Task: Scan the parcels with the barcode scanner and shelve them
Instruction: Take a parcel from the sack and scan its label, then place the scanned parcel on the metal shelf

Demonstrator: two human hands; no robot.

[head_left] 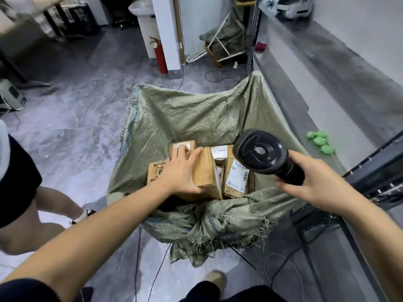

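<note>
Early in the job, by the look of it: several cardboard parcels packed together in the open green woven sack [174,118], none seen on the grey metal shelf [305,79] running along beyond the right hand. Left hand [177,171] laid over the top of 1 upright brown parcel [204,173], fingers spread across its far edge and thumb hooked under its near corner, so clamped on it but not visibly lifted clear. Right hand [314,182] wrapped round the handle of the black barcode scanner [261,152], head tipped toward the sack. Between the 2 hands, a second parcel with a white printed label [237,176] facing up; further boxes just past the left fingers. Cannot tell whether any label has been read yet. Left to do, seemingly: scan, lift out, shelve, repeat for each box.
</note>
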